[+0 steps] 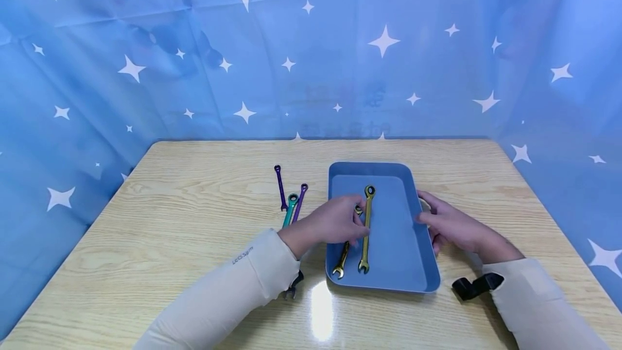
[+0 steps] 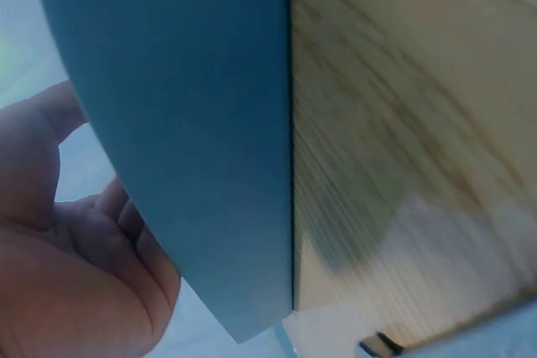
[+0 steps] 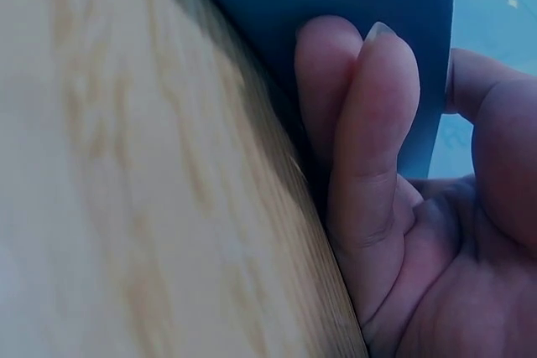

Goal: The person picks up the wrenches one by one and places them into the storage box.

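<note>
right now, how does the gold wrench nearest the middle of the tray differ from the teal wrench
The gold wrench lies inside the blue tray; the teal wrench is on the table, outside it. Both ends of the gold wrench show, while the left arm hides the teal wrench's nearer part. Both have a ring end pointing away from the person.

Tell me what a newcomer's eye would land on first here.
Probably the blue tray on the wooden table, with gold wrenches inside it, the left hand over them and the right hand gripping its right wall. Then the starry blue backdrop behind, and the teal wrench and purple wrenches left of the tray.
</note>
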`<state>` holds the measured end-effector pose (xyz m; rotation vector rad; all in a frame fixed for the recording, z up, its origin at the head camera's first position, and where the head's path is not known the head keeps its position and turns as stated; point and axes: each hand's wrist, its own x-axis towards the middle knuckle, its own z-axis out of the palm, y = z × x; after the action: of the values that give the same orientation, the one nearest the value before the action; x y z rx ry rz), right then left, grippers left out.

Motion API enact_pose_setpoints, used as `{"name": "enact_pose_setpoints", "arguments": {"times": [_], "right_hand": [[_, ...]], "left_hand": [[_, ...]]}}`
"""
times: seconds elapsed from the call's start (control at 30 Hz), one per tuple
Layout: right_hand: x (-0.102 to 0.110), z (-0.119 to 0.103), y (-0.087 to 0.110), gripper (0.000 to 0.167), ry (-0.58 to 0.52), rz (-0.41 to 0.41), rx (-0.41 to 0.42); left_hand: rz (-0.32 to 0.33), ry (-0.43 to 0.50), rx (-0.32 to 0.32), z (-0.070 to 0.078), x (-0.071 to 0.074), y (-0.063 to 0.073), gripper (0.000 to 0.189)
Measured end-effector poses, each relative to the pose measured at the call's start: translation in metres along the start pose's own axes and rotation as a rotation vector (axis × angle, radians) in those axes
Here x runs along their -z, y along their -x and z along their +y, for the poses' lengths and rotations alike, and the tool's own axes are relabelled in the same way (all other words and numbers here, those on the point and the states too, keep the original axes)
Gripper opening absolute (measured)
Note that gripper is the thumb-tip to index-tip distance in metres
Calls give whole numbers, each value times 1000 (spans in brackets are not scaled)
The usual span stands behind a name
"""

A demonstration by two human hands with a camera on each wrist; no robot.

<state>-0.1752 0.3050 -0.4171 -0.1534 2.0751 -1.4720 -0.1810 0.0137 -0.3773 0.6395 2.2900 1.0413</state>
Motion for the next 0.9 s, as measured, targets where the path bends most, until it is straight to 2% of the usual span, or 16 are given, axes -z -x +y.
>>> {"name": "enact_pose_setpoints", "arguments": {"times": [0.17,0.3,0.47,0.57,0.9], "right_hand": [[1,1,0,77,5,-4,9],[1,1,0,77,10,-2,7],[1,1,0,78,12,3,2],[1,1,1,78,11,7,1],[0,1,-1,78,15,-6,8]], "left_hand": [[-4,-118,33,6,-3,-3,24],[-17,-172,78,10,-4,-6,24],[-43,-143,143,13,-2,-10,24],[-59,-152,144,14,-2,-13,22],[-114,-296,126,12,-1,-20,31]]}}
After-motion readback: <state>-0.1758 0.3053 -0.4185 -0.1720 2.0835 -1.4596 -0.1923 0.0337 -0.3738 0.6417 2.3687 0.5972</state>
